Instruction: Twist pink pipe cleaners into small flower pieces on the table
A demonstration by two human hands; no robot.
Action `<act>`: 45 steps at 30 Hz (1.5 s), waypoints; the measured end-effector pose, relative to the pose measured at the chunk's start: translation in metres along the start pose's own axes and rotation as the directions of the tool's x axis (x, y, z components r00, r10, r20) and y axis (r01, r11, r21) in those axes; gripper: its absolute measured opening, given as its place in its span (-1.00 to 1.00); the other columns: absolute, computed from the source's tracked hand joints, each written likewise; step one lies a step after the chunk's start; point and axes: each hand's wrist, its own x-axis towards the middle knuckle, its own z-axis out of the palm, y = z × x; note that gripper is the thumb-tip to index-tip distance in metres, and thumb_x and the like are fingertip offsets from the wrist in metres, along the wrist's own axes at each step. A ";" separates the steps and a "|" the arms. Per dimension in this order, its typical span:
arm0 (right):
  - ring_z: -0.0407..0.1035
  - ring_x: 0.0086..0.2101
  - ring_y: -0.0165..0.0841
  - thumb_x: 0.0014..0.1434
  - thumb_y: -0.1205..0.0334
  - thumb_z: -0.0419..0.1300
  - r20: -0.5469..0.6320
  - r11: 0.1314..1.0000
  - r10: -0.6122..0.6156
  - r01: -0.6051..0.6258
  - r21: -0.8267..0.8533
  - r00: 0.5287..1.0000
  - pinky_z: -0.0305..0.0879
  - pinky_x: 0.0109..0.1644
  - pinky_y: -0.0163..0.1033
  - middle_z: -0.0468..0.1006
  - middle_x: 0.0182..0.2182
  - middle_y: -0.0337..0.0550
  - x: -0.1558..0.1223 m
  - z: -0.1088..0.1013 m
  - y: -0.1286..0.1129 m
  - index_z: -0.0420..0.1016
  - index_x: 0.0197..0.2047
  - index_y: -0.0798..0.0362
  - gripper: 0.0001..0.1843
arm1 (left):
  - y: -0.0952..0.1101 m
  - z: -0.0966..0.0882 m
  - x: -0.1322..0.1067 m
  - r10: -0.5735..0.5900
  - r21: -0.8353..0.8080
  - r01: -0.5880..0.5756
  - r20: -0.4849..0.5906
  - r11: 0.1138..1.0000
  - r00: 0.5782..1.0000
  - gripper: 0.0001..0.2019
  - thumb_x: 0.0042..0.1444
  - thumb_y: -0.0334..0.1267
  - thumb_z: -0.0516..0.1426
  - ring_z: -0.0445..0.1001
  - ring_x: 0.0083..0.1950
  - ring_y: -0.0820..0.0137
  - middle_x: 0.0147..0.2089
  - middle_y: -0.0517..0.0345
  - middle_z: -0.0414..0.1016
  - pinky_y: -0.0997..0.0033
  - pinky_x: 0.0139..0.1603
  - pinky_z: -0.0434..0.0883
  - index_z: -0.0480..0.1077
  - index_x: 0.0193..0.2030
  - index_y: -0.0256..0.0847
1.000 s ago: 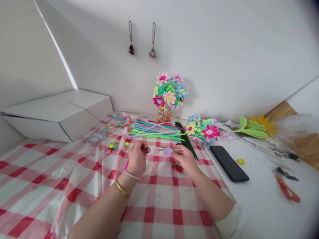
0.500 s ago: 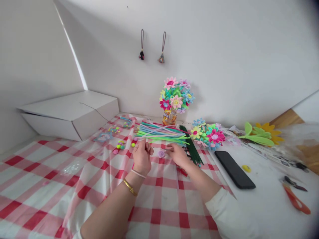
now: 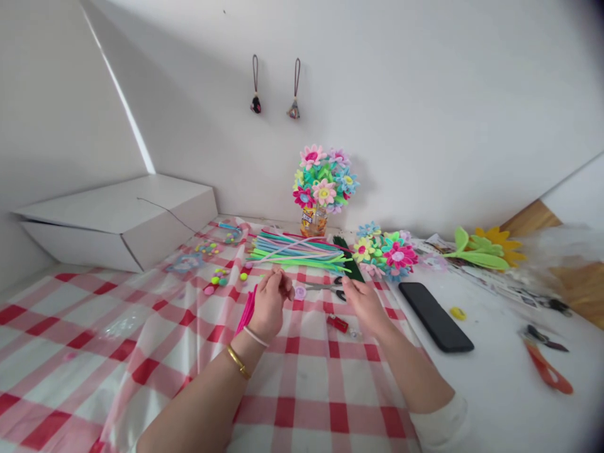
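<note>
My left hand (image 3: 271, 299) is raised over the checked cloth with its fingers curled into a pinch. Whatever it holds is too small to make out. Bright pink pipe cleaners (image 3: 247, 311) show beside its wrist. A small lilac coil (image 3: 300, 292) lies just right of its fingertips. My right hand (image 3: 365, 303) has its fingers drawn together beside the black handles of a pair of scissors (image 3: 340, 294). Their blades point left, toward the coil. Whether the fingers grip a handle is unclear.
Behind my hands is a pile of coloured pipe cleaners (image 3: 297, 251), with dark green stems (image 3: 355, 269) alongside. Pompoms (image 3: 219, 278) lie left. A flower bouquet (image 3: 325, 179) stands at the back. A phone (image 3: 435, 316) and orange-handled pliers (image 3: 547, 365) are right; a white box (image 3: 165, 220) is left.
My right hand has moved right, away from my left hand and to the scissors' handles. The scissors and a red item below now show more. The view has shifted slightly.
</note>
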 end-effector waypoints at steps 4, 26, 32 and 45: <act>0.17 -0.62 -0.44 0.12 -0.09 -0.04 0.094 0.997 0.023 -0.016 -0.074 0.995 0.01 -0.52 -0.34 0.23 -0.72 -0.32 -0.003 -0.009 -0.003 0.20 -0.65 0.05 -0.53 | 0.000 0.003 -0.006 0.026 0.112 -0.037 0.094 0.993 0.995 -0.83 0.06 -0.29 0.00 0.21 -0.61 0.53 -0.61 0.29 0.18 0.49 -0.57 0.20 0.20 -0.54 -0.23; 0.43 -0.32 -0.16 0.02 0.26 0.12 0.362 0.750 -0.023 0.255 -0.610 0.932 0.01 -0.40 -0.24 0.58 -0.33 -0.04 -0.018 -0.009 -0.003 0.41 -0.26 0.04 -0.83 | -0.009 0.007 -0.031 -0.038 0.677 -0.623 0.689 0.392 0.724 -0.71 0.12 -0.29 -0.01 0.07 -0.59 0.53 -0.65 0.28 0.15 0.49 -0.53 0.01 0.21 -0.62 -0.22; 0.42 -0.40 -0.19 -0.04 0.24 0.16 0.344 0.738 0.070 0.183 -0.650 0.936 -0.05 -0.47 -0.27 0.57 -0.41 -0.08 -0.014 -0.028 0.002 0.43 -0.38 0.03 -0.90 | -0.016 0.001 -0.029 -0.154 0.636 -0.691 0.764 0.344 0.626 -0.73 0.12 -0.28 -0.01 0.05 -0.63 0.54 -0.67 0.28 0.19 0.47 -0.59 -0.05 0.28 -0.59 -0.21; 0.33 -0.49 -0.35 0.21 0.13 -0.09 0.040 0.834 -0.074 0.084 -0.545 0.996 -0.04 -0.47 -0.30 0.48 -0.55 -0.17 0.006 -0.021 0.007 0.38 -0.50 0.03 -0.65 | -0.015 0.003 -0.032 -0.358 0.567 -0.740 0.818 0.363 0.450 -0.83 0.08 -0.30 0.02 0.32 -0.45 0.45 -0.44 0.16 0.46 0.50 -0.44 0.14 0.40 -0.45 -0.19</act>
